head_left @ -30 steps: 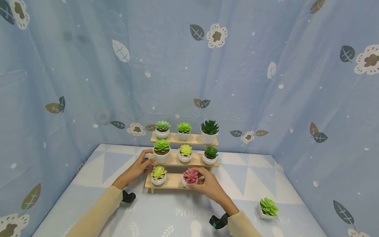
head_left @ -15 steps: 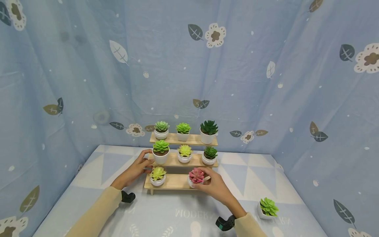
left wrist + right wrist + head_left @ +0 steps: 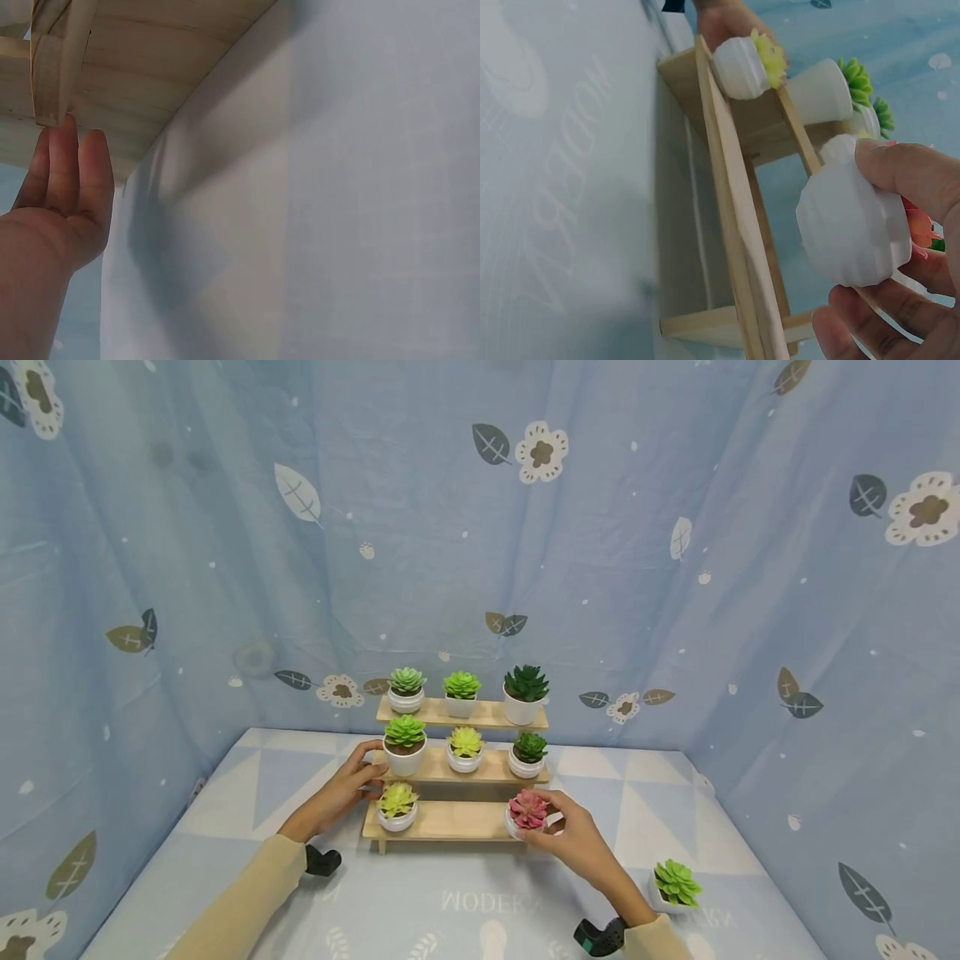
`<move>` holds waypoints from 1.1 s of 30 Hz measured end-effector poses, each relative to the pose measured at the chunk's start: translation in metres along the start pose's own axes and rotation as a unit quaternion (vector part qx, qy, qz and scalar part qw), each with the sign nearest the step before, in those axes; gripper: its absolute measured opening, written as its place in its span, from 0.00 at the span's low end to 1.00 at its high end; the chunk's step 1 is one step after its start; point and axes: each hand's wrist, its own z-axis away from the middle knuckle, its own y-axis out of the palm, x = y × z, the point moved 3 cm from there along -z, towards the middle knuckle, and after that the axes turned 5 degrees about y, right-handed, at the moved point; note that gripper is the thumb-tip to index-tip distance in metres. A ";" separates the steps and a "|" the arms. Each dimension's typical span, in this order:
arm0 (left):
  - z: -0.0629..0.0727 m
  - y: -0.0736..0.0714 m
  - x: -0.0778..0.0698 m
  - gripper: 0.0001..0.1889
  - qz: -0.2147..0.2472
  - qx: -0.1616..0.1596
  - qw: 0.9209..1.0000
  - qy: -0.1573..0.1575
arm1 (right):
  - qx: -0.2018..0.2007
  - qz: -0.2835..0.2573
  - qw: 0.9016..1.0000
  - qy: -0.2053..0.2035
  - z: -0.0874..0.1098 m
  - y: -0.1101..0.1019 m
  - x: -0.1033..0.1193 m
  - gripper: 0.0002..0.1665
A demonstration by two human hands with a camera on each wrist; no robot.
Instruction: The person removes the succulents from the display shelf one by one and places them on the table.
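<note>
My right hand (image 3: 573,831) pinches the white ribbed pot of a pink artificial succulent (image 3: 528,810) at the right end of the lowest tier. In the right wrist view, thumb and fingers hold the white pot (image 3: 855,225) from both sides, with a gap between it and the plank. A three-tier wooden plant stand (image 3: 465,820) carries several potted succulents. My left hand (image 3: 348,789) grips the stand's left end at the middle tier. The left wrist view shows three fingers (image 3: 64,169) raised under the wood; the thumb is hidden there. A yellow-green succulent (image 3: 397,802) sits at the lowest tier's left.
A bright green succulent in a white pot (image 3: 675,885) stands on the table (image 3: 390,910), right of my right wrist. Taller pots, including a dark green succulent (image 3: 525,685), line the top tier. A blue patterned curtain (image 3: 420,543) hangs behind and beside the table.
My right hand has carried the pink succulent rightward along the lowest tier, from right of centre to its right end. My left hand has stayed at the stand's left end.
</note>
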 end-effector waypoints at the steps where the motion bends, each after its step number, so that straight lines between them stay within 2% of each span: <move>1: 0.000 0.000 0.000 0.30 0.001 0.000 1.000 0.000 | -0.005 0.001 1.000 -0.002 0.001 -0.002 0.000 0.39; 5: 0.000 0.000 0.001 0.30 0.003 -0.005 1.000 0.000 | -0.018 0.003 1.000 0.004 0.005 -0.010 -0.004 0.38; 16: -0.001 0.001 0.005 0.30 0.004 -0.008 1.000 0.007 | -0.037 -0.013 0.997 0.060 0.017 -0.023 -0.022 0.39; 33: -0.002 -0.005 0.007 0.30 -0.004 -0.009 1.000 0.002 | -0.056 -0.004 0.993 0.104 0.037 -0.041 -0.043 0.42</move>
